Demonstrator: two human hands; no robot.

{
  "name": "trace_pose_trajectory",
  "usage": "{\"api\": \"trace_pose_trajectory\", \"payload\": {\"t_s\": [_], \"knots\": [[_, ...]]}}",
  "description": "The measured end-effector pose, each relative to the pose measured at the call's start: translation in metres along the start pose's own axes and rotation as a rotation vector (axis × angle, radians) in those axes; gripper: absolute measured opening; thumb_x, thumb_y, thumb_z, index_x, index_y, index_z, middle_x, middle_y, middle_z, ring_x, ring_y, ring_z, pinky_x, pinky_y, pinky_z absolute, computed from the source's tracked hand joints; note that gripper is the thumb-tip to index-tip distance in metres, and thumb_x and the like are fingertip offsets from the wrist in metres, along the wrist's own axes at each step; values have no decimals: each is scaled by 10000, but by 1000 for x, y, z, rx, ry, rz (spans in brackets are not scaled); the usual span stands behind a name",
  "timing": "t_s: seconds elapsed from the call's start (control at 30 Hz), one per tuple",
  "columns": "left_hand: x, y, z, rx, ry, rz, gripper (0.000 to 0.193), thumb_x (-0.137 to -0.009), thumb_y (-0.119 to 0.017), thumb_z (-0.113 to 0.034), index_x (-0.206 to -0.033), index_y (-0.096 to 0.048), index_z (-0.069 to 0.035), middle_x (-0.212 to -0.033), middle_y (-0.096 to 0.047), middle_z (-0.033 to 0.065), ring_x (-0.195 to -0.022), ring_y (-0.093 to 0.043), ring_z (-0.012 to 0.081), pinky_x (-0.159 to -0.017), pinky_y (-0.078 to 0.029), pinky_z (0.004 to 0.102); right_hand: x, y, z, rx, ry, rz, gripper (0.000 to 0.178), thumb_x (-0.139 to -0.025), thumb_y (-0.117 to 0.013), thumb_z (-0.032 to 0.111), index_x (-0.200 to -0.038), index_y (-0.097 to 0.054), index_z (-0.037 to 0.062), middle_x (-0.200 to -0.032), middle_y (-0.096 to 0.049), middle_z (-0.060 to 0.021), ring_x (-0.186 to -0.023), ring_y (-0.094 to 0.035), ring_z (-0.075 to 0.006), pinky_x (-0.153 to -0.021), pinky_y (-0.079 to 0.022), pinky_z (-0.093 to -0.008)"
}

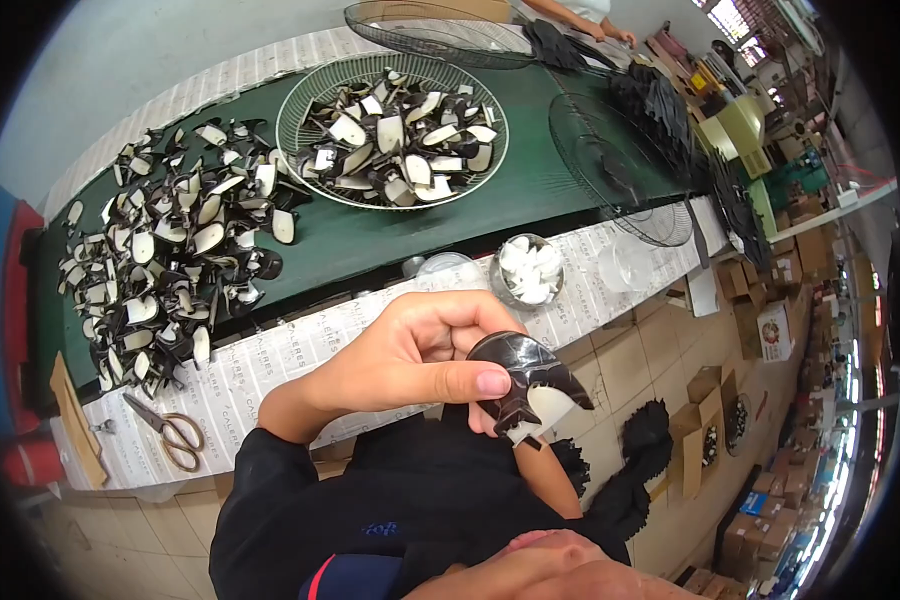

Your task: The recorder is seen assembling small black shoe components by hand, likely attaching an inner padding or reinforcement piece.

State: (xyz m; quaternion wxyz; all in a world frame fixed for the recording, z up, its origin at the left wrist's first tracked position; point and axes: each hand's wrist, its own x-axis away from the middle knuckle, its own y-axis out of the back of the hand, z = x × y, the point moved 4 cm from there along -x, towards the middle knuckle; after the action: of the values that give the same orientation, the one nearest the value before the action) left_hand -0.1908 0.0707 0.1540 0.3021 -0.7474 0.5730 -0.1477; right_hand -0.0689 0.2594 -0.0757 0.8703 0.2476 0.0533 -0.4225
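In front of my chest, my left hand (pixel 420 360) is closed on a glossy black shoe-upper piece (pixel 518 372), its thumb pressed on the near side. The piece is curved, with a pale white insert showing at its lower right. Behind and below it, my right hand (pixel 481 420) is mostly hidden; the little that shows of its fingers lies against the piece. Past my hands, a steel bowl (pixel 503 290) holds white curved inserts. Farther off, a round wire basket (pixel 288 130) is heaped with similar black-and-white pieces, and a large loose pile (pixel 145 250) of them covers the left.
A green-topped table (pixel 390 240) edged with printed paper spans the front. Scissors (pixel 175 435) lie at its near left. Wire fan guards (pixel 610 170) and black material (pixel 655 110) sit at the right. Another person's hands (pixel 610 30) show at the back. Cardboard boxes (pixel 692 430) stand on the floor.
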Motion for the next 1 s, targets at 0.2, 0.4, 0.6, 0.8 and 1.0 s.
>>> {"api": "trace_pose_trajectory", "payload": {"t_s": [0.2,0.4,0.6,0.8,1.0], "knots": [[-7,1,5,28,83,35,334,-830,-680,-196,-994,-564,71,-839,-649,91,-730,-609,94,-630,-506,247,30,-11,-107,-272,-139,70,245,-949,-465,104,-785,-610,-6,-673,-576,-65,-501,-502,-111,-494,-398,-263],[-11,0,2,47,131,21,340,-859,-640,-226,-985,-568,82,-797,-635,92,-657,-610,113,-526,-502,237,29,-20,-137,-332,-162,75,236,-940,-476,99,-778,-607,-10,-676,-578,-69,-515,-496,-127,-509,-401,-274],[-14,11,11,14,86,-31,334,-866,-634,-238,-992,-587,68,-865,-632,78,-715,-585,91,-618,-495,231,-10,-7,35,31,86,-16,244,-939,-489,123,-774,-607,-11,-708,-607,-97,-564,-532,-178,-539,-424,-300],[-14,13,12,-3,95,-42,304,-863,-641,-233,-988,-609,43,-887,-634,52,-767,-562,78,-693,-453,220,-9,-9,36,33,29,2,256,-946,-496,146,-779,-611,-12,-707,-606,-102,-579,-536,-173,-550,-428,-299],[-18,11,5,-74,92,-71,347,-822,-665,-265,-979,-610,39,-837,-610,32,-768,-548,83,-678,-437,213,-10,-2,24,137,-12,48,222,-939,-498,144,-793,-614,24,-677,-572,-95,-559,-526,-196,-551,-430,-315]]}}
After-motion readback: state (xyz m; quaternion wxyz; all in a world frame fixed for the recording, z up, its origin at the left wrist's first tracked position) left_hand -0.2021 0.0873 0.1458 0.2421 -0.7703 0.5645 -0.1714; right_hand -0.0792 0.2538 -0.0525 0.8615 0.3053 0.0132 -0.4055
